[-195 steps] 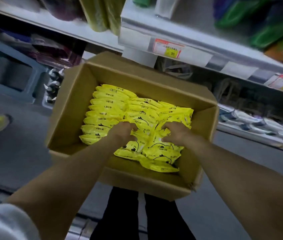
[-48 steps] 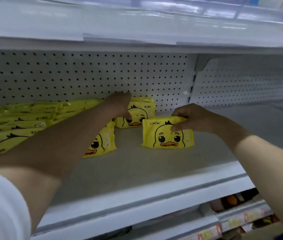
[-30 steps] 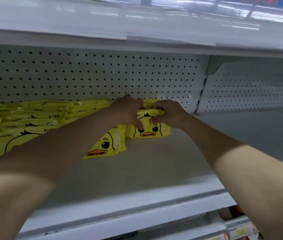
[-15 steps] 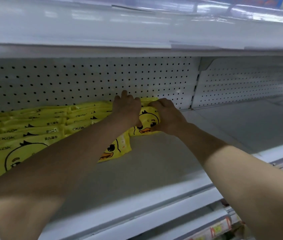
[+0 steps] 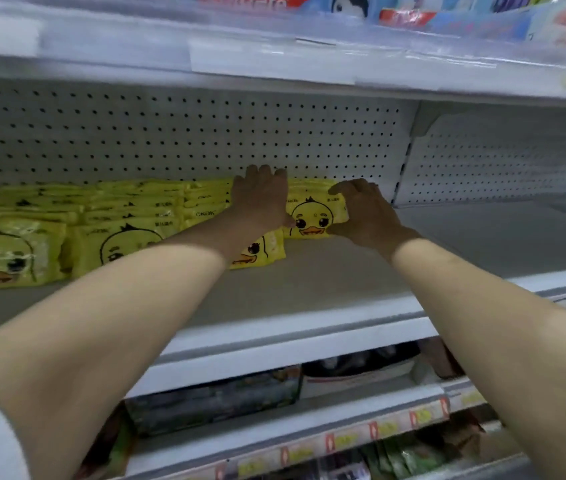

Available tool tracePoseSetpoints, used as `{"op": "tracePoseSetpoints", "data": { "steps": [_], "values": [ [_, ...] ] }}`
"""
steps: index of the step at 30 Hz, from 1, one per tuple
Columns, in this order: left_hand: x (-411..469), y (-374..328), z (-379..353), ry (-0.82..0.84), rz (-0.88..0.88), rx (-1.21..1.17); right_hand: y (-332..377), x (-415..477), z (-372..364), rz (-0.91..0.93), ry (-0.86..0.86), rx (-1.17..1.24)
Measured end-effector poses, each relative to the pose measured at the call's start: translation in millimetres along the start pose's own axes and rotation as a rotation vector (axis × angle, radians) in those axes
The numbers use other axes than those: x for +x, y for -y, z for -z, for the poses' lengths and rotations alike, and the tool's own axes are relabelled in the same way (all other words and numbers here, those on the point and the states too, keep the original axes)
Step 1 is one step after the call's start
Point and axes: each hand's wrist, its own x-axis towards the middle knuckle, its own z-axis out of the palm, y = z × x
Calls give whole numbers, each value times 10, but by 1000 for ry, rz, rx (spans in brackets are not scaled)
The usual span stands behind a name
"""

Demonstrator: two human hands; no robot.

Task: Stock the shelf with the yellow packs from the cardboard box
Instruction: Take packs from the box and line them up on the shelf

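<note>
Several yellow duck-face packs (image 5: 129, 216) stand in rows on the left half of the white shelf (image 5: 309, 285). One upright yellow pack (image 5: 312, 216) stands at the back against the pegboard. My right hand (image 5: 361, 213) holds its right end, fingers over the top and thumb under the bottom edge. My left hand (image 5: 260, 199) lies flat with straight fingers on the left side of that pack and the row beside it. Another pack (image 5: 267, 252) leans in front, partly hidden by my left wrist. The cardboard box is out of view.
The right half of the shelf is bare up to a bracket (image 5: 409, 161) in the pegboard (image 5: 170, 133). Toothpaste boxes (image 5: 250, 0) sit on the shelf above. Dark packaged goods (image 5: 212, 403) and price tags (image 5: 378, 427) fill the shelves below.
Both hands pushed the right-hand pack back against the pegboard beside the other rows. My left hand flattened out and my right hand shifted to the pack's right end.
</note>
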Motion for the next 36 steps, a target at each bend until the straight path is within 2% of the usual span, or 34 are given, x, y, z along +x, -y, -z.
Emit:
{"op": "tracePoseSetpoints", "data": {
  "steps": [7,11,16,27,36],
  "values": [
    [-1084,122,382,20,243,-69,615,-661,315,125,131,-33],
    [-1862,177,437,16,296,-72,998,-1222,350,216,156,-92],
    [-2874,370,531,72,415,-107,1525,-1779,262,353,208,12],
    [-4656,1308,840,66,712,-35,3258,-2512,56,661,327,113],
    [-5484,2372,725,52,846,-1,4652,-2812,-485,861,397,162]
  ]
}}
